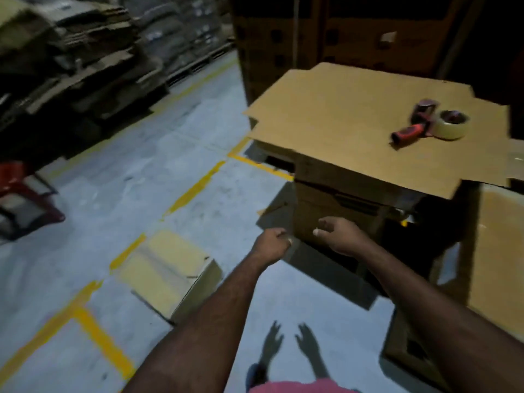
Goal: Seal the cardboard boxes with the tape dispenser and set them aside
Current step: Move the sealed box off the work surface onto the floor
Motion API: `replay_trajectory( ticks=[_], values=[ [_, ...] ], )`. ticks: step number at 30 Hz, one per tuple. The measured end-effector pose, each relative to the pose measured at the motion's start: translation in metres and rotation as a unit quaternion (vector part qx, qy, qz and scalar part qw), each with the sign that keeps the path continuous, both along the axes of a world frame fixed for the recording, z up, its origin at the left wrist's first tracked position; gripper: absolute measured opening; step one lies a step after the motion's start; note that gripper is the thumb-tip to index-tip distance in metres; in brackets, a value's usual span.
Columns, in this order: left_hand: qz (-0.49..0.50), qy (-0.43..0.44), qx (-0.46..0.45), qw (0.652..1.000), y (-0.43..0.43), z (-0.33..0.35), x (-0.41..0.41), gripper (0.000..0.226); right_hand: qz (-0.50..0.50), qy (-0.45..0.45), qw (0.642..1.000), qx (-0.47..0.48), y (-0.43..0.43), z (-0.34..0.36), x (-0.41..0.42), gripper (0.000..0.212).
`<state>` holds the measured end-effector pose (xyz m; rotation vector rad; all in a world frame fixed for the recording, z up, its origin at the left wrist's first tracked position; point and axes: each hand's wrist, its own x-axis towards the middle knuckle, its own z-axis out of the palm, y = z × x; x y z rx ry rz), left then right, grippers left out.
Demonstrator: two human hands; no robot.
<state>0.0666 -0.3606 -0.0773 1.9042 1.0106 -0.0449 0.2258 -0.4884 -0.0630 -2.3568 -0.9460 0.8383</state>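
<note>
A red-handled tape dispenser point(425, 124) with a clear tape roll lies on a flat cardboard sheet point(340, 120), which tops a stack of boxes point(326, 211). A small closed cardboard box point(167, 270) lies tilted on the floor at the left. My left hand point(272, 242) and my right hand point(340, 236) reach forward side by side in front of the stack's lower part. Both hold nothing, and their fingers are loose. The hands' shadows on the floor show spread fingers. Neither hand touches the dispenser or the small box.
Grey concrete floor point(141, 180) with yellow painted lines. Piles of flattened cardboard point(85, 52) stand at the back left, with a red frame point(25, 194) at the left edge. Tall dark boxes point(312, 38) rise behind the stack. More cardboard point(499, 256) leans at the right.
</note>
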Motion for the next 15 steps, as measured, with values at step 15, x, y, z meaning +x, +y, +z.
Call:
replay_trajectory(
  ticks=[15],
  values=[
    [0.313,0.074,-0.044,0.946,0.149,-0.079,-0.306,0.042,0.285,-0.031,0.951,-0.115,0.246,-0.045,-0.226,0.054]
  ],
)
